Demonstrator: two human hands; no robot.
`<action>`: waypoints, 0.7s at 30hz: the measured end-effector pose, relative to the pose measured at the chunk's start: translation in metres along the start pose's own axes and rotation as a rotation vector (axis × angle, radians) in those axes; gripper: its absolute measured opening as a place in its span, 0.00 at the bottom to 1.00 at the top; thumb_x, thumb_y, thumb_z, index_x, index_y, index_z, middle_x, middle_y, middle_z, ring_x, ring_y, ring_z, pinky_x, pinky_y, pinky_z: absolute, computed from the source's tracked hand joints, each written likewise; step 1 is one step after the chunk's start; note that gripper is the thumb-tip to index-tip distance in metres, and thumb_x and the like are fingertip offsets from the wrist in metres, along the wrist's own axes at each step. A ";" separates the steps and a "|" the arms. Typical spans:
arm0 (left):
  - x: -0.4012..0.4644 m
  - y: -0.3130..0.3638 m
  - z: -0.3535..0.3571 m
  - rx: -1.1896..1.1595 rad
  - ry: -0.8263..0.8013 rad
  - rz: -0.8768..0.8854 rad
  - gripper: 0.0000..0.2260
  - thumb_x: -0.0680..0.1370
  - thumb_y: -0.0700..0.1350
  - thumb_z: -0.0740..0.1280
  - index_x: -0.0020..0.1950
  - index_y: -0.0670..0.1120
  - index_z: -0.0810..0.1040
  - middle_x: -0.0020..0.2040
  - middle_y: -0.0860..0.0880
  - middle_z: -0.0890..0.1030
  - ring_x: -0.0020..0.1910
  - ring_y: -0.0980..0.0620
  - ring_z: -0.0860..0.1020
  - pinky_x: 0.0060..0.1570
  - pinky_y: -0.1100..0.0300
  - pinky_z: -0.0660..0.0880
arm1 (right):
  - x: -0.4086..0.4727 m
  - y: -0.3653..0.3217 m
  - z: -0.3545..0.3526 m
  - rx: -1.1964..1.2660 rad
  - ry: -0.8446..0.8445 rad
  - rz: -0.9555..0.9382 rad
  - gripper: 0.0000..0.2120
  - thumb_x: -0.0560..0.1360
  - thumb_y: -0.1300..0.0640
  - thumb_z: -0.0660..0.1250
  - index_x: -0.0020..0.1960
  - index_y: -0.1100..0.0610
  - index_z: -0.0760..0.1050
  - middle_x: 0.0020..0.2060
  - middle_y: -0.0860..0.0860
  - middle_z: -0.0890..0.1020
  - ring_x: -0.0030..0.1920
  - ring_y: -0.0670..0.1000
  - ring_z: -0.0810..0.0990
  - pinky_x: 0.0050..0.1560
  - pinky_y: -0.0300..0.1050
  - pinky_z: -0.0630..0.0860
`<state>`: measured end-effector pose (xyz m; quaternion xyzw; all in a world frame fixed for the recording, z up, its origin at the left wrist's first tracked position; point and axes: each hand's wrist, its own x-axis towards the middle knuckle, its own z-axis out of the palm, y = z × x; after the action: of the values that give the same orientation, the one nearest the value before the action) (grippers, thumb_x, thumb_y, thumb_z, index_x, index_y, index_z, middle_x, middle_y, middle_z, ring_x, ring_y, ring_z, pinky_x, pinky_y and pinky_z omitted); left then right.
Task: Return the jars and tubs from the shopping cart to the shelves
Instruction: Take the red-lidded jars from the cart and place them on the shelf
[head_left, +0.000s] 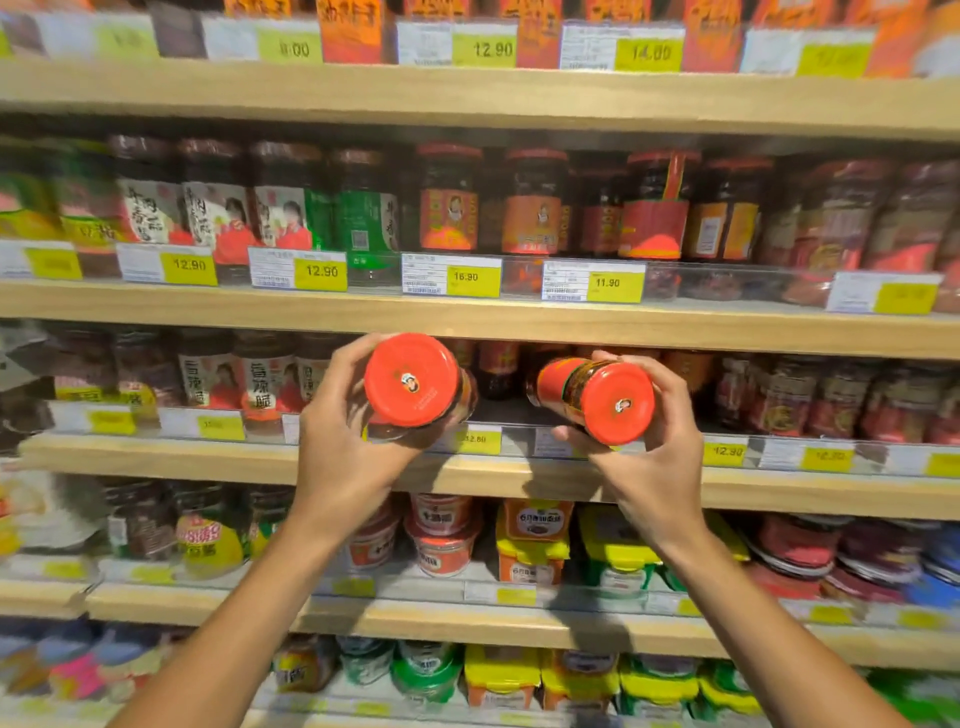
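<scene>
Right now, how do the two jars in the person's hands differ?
The left jar points its lid almost straight at the camera, hiding its label; the right jar is angled, showing an orange label and dark contents. The left hand cradles from below; the right hand wraps the side. Both have orange-red lids.

Grocery shop aisle, wooden shelves stocked with sauce jars, yellow price tags along edges
</scene>
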<state>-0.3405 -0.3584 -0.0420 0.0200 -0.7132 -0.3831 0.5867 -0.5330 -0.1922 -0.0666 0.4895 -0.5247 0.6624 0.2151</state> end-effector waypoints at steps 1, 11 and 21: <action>0.001 -0.005 -0.001 -0.005 -0.002 -0.002 0.34 0.61 0.37 0.82 0.64 0.50 0.73 0.57 0.66 0.79 0.58 0.64 0.78 0.55 0.70 0.73 | 0.000 0.002 0.002 -0.021 -0.004 0.006 0.36 0.63 0.54 0.83 0.66 0.46 0.71 0.61 0.38 0.79 0.62 0.43 0.79 0.60 0.37 0.74; 0.006 -0.029 0.001 0.017 -0.029 0.044 0.34 0.63 0.37 0.82 0.65 0.49 0.73 0.61 0.54 0.80 0.60 0.56 0.80 0.56 0.66 0.76 | 0.022 0.031 0.018 -0.211 -0.128 0.143 0.32 0.64 0.50 0.84 0.62 0.52 0.73 0.53 0.41 0.82 0.53 0.36 0.81 0.52 0.29 0.75; 0.009 -0.032 0.004 0.118 -0.014 0.056 0.34 0.64 0.42 0.83 0.66 0.53 0.71 0.59 0.66 0.78 0.60 0.59 0.79 0.57 0.58 0.77 | 0.067 0.038 0.034 -0.418 -0.336 0.576 0.35 0.67 0.28 0.71 0.31 0.62 0.73 0.25 0.52 0.71 0.27 0.50 0.66 0.32 0.45 0.64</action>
<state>-0.3606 -0.3834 -0.0526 0.0316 -0.7390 -0.3240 0.5899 -0.5773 -0.2513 -0.0277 0.3697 -0.7920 0.4851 0.0267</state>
